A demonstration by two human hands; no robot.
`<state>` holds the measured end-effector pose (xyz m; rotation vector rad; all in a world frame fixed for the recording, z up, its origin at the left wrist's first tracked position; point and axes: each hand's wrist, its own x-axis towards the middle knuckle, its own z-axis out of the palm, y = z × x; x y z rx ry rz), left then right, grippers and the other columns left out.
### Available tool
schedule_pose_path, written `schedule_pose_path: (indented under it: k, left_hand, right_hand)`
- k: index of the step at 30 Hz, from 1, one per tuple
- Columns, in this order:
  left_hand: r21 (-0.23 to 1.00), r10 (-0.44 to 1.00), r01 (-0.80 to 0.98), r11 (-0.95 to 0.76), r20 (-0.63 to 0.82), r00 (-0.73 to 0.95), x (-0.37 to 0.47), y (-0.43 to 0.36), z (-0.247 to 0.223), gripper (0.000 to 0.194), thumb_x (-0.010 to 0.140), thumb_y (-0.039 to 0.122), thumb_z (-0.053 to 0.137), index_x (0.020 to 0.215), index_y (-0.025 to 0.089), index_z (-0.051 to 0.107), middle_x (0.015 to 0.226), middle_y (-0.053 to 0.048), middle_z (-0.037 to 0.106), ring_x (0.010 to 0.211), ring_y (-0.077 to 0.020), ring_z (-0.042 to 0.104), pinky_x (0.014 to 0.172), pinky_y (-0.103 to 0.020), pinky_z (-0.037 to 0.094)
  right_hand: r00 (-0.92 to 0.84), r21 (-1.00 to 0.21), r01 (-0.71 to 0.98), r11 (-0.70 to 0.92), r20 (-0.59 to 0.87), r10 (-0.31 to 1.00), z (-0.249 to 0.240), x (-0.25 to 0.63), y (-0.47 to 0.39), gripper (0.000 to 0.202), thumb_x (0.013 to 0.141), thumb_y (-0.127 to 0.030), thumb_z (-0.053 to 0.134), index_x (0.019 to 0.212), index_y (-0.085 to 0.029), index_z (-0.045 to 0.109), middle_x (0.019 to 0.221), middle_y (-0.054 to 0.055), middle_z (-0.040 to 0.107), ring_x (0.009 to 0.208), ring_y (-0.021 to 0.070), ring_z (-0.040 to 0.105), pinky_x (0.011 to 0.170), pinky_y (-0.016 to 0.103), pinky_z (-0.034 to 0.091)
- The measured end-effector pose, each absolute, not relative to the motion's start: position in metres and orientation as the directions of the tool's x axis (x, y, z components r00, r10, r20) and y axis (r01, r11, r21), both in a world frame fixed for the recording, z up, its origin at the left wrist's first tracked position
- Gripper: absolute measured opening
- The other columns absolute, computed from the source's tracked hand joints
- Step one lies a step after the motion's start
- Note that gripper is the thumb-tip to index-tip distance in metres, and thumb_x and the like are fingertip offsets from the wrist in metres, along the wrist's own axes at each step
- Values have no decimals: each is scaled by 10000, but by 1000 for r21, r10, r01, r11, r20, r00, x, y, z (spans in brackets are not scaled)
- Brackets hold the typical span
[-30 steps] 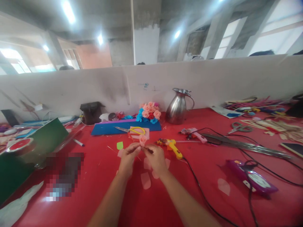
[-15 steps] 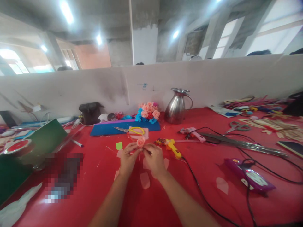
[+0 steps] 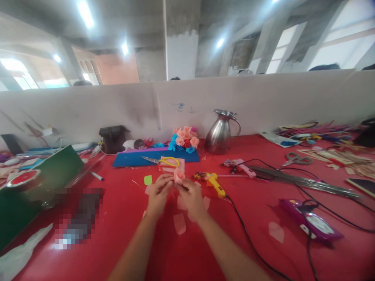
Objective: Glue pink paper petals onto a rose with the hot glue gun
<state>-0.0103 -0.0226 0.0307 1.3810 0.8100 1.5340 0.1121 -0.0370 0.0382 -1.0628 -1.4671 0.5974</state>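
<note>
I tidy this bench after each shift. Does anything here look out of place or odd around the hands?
Mostly loose scraps. Pink petal cutouts lie scattered on the red table around both hands, which hold a pink paper flower. The yellow glue gun lies on its side, its black cord trailing across the table.

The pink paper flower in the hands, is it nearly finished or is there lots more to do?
Done: a bunch of finished pink, blue and red paper flowers sits at the back of the red table. In hand: the left hand and right hand pinch a small pink paper flower together. Left: loose pink paper petals lie unused on the table, so probably more layers to add.
</note>
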Motion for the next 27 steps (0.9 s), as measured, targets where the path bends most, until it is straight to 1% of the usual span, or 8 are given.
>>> schedule_pose_path:
  k: [3,7,10,13,18,23,27]
  left_hand:
    - [921,948,-261,-289,313,56,-9,-23,32,151,736,267,636,839,191,717,921,-62,617,921,-179,567,855,-307,426]
    - [926,962,-294,-235,265,65,-10,-23,33,143,723,264,649,817,187,725,892,-54,609,893,-170,557,823,-288,425]
    - [929,965,-303,-211,247,84,-11,-23,34,138,702,269,667,790,184,731,884,-55,613,886,-173,557,816,-285,424]
    - [931,963,-305,-201,245,114,-11,-24,37,151,688,268,679,801,184,732,907,-63,619,912,-184,559,841,-299,422]
    - [938,955,-279,-205,254,151,-11,-24,36,179,693,279,669,830,180,729,924,-72,629,946,-200,565,880,-321,421]
    - [944,958,-270,-191,239,157,-10,-22,26,234,667,227,685,895,185,719,939,-68,652,923,-194,574,882,-334,425]
    - [949,966,-258,-180,220,136,-10,-21,25,256,647,226,699,898,180,722,936,-76,675,934,-216,582,888,-366,426]
  right_hand:
    - [45,-920,172,353,365,930,38,111,-35,214,776,-331,574,685,-166,676,621,0,629,583,142,547,562,240,429]
    - [17,-933,151,327,333,943,37,110,-35,228,774,-339,569,700,-157,685,637,0,639,612,147,553,588,240,429]
    - [-7,-921,174,349,354,935,37,111,-36,214,789,-315,552,766,-164,701,678,6,661,645,158,569,607,247,439]
    - [-23,-895,217,390,394,919,37,112,-36,203,806,-278,528,832,-186,707,752,16,688,699,174,597,648,263,455]
    - [0,-834,342,432,460,888,36,113,-36,188,798,-202,517,803,-209,705,781,24,700,697,182,616,656,281,468]
    - [58,-739,510,441,541,839,30,115,-37,224,752,-98,514,799,-212,701,810,48,691,748,192,619,700,304,471]
    - [37,-715,519,469,566,823,28,115,-37,248,756,-76,500,839,-207,694,837,54,673,793,190,610,731,311,469]
